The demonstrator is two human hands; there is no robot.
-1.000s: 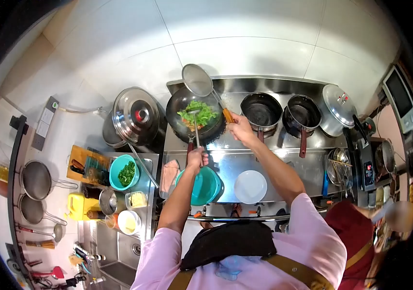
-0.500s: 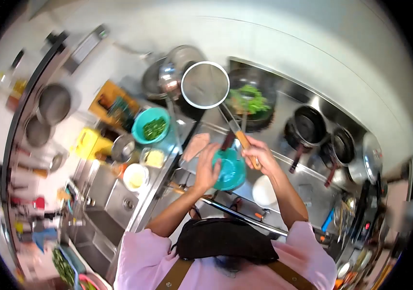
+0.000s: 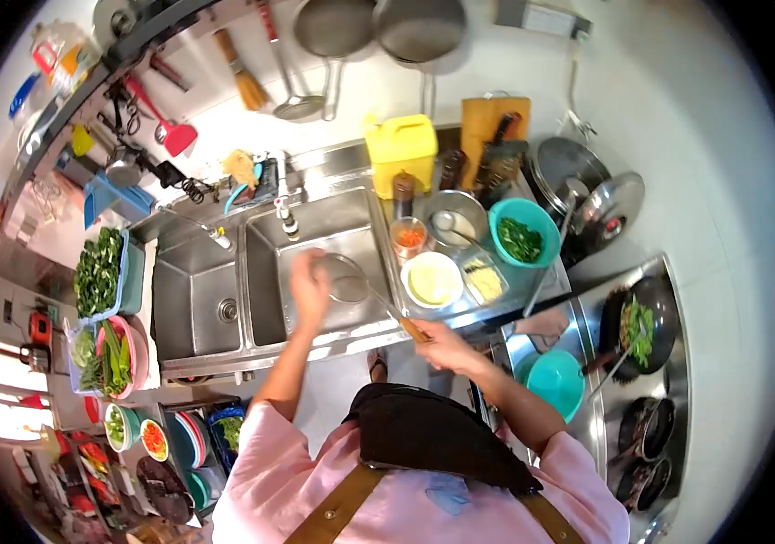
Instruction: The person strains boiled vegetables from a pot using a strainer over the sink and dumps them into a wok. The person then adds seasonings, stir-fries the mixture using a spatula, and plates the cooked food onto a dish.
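Observation:
My right hand (image 3: 442, 346) is closed around the wooden handle of a round fine-mesh strainer (image 3: 348, 277). The strainer's head hangs over the right-hand basin of the steel sink (image 3: 265, 299), tilted so its rim shows as an oval. Close to the rim on its left side is my left hand (image 3: 310, 283), smeared by motion; its fingers cannot be made out, nor whether they touch the rim. On the counter right of the basin stand a white bowl (image 3: 433, 279) with pale yellow contents and a cup of chopped orange pieces (image 3: 408, 237).
A teal bowl of chopped greens (image 3: 521, 236), a metal pot (image 3: 456, 219) with a ladle and a yellow jug (image 3: 403, 161) crowd the counter. A wok with greens (image 3: 643, 328) sits on the stove at right, beside a teal basin (image 3: 555, 384). A faucet (image 3: 286, 218) rises behind the sink.
I have turned left from the stove to the sink. The strainer, still in my right hand, has moved from above the stove to over the basin. My left hand has left the teal basin.

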